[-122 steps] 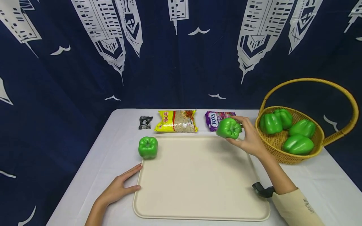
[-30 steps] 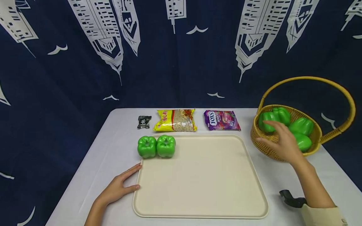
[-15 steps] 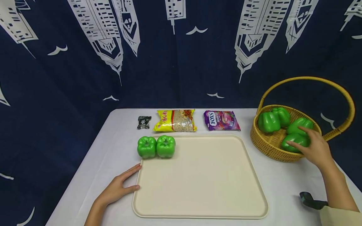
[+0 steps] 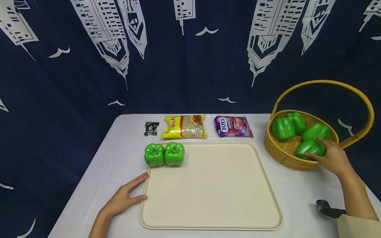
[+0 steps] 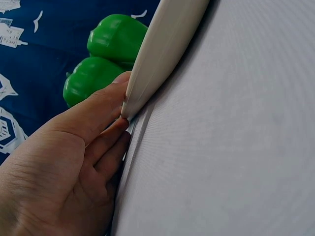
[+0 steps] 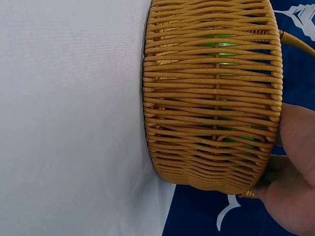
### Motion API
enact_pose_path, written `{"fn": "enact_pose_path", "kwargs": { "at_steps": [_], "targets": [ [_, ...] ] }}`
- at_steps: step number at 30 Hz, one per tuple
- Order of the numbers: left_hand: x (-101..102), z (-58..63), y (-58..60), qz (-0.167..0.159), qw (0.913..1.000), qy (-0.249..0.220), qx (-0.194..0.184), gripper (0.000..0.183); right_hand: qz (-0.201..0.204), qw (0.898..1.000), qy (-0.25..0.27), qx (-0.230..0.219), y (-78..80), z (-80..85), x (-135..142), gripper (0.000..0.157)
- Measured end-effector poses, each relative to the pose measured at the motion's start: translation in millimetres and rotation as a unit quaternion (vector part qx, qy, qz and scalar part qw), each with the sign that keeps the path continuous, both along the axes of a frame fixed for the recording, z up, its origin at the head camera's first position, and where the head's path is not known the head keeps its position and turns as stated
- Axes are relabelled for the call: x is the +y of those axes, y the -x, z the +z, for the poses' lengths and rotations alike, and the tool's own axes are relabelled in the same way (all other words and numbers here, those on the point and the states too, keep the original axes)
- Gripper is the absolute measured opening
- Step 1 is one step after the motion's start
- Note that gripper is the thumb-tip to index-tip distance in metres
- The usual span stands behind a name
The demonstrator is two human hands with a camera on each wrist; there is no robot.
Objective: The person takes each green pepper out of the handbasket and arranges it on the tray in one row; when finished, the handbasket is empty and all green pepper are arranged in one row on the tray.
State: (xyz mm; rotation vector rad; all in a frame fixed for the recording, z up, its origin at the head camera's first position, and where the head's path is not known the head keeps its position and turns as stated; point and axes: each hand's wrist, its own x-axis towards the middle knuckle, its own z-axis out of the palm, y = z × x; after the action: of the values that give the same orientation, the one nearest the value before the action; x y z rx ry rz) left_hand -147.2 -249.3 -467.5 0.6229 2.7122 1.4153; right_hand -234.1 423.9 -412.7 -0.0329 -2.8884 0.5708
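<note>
The right hand (image 4: 334, 158) reaches over the near rim of the wicker basket (image 4: 282, 155) at about 3 o'clock on the desk (image 4: 119, 155), its grip closing round the nearest green pepper (image 4: 309, 147) — fingers curled over the top, thumb at the pepper's near side. That pepper lies in the front of the basket, touching a second pepper (image 4: 317, 131) just behind it; two more peppers (image 4: 287, 126) sit at the basket's far left. From the right wrist view only the woven basket wall (image 6: 211, 98) shows, with green glimpsed through the weave.

The left hand (image 4: 125, 198) rests flat on the desk at about 8 o'clock, grip open and holding nothing — fingers straight, their tips touching the left edge of the cream tray (image 4: 208, 191). In the tray's far left corner, at 11 o'clock, two green peppers (image 4: 164, 154) stand side by side, touching.

Beyond the tray, along 12 o'clock, lie a small dark packet (image 4: 151, 128), a yellow bag (image 4: 184, 127) and a purple candy bag (image 4: 233, 126).
</note>
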Motion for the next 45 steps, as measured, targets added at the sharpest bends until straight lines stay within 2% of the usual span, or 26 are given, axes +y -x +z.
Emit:
{"fn": "enact_pose_path", "kwargs": {
  "at_steps": [7,16,20,27,37,41,45],
  "targets": [
    [1,5.3,-0.6,0.000,1.0000,0.004,-0.001,0.066,-0.015,1.000,0.002,-0.009,7.2,-2.8,0,0.083],
    [1,6.1,-1.0,0.006,0.9999,-0.001,-0.011,0.067,0.005,0.999,-0.026,0.026,19.3,-3.3,0,0.077],
    [2,7.1,-1.8,0.008,0.9998,-0.001,-0.017,0.067,0.014,0.999,-0.033,-0.002,20.2,0.4,3,0.078],
    [1,4.0,-2.4,0.010,0.9999,0.005,-0.007,0.067,0.048,0.997,-0.031,-0.046,20.8,7.8,6,0.083],
    [0,3.8,-0.3,0.007,0.9999,0.007,-0.006,0.067,0.050,0.994,-0.018,-0.099,19.3,12.3,12,0.096],
    [1,3.3,-0.4,0.006,0.9999,0.004,-0.007,0.067,0.043,0.995,-0.001,-0.086,17.1,9.5,11,0.098],
    [1,3.0,-0.5,0.004,1.0000,0.003,-0.007,0.067,0.035,0.998,0.014,-0.048,14.6,8.5,6,0.097]
  ]
}}
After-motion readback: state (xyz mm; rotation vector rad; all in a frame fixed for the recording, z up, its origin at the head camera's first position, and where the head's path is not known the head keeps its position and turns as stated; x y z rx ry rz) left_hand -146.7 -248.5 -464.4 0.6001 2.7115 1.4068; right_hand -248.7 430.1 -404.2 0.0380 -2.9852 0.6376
